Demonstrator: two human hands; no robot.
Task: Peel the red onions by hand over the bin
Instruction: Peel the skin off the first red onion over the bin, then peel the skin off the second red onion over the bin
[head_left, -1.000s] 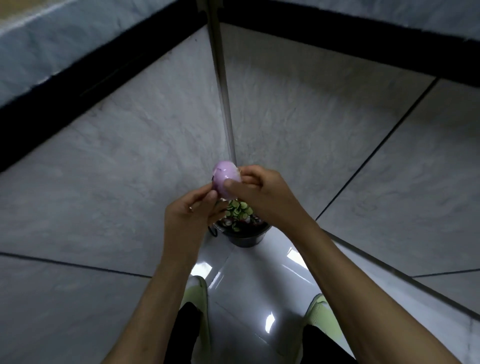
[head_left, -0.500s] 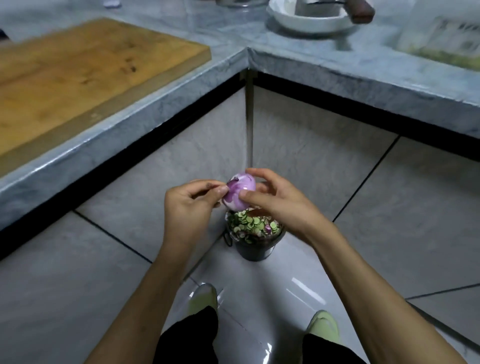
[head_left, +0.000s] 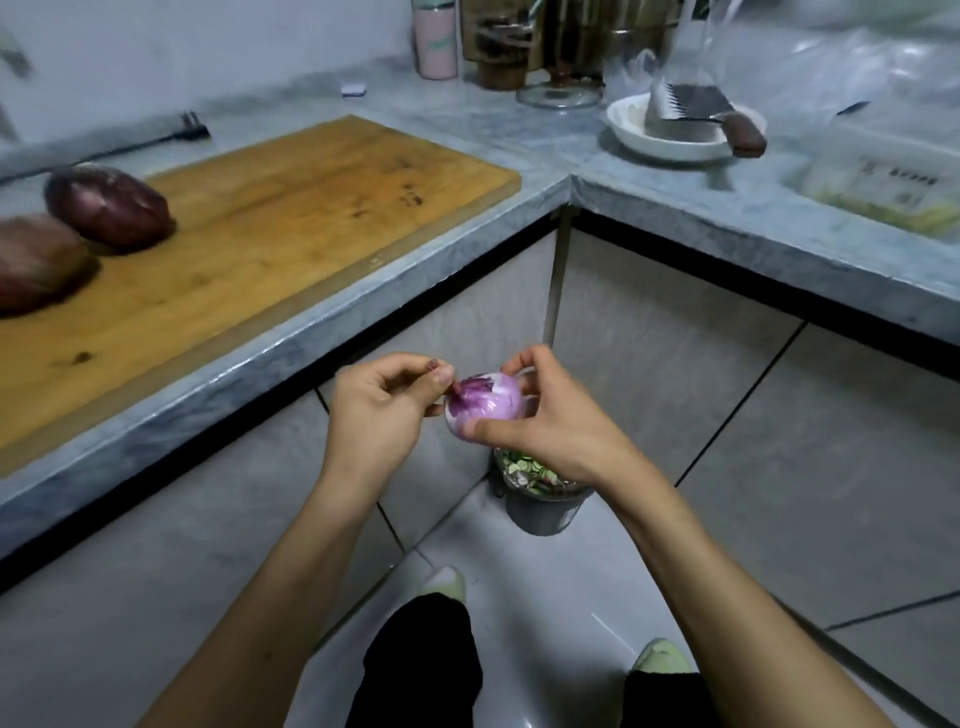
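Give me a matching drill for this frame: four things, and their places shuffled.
Things:
1. held onion
2. bin
3. unpeeled onions
4. cleaver

Places:
A. on the floor, below the hands
B. on the cutting board
C. across the white dish
D. gripped by the right hand, left hand pinching its skin

Pairs: 1-D, 2-A, 3-B, 4-C
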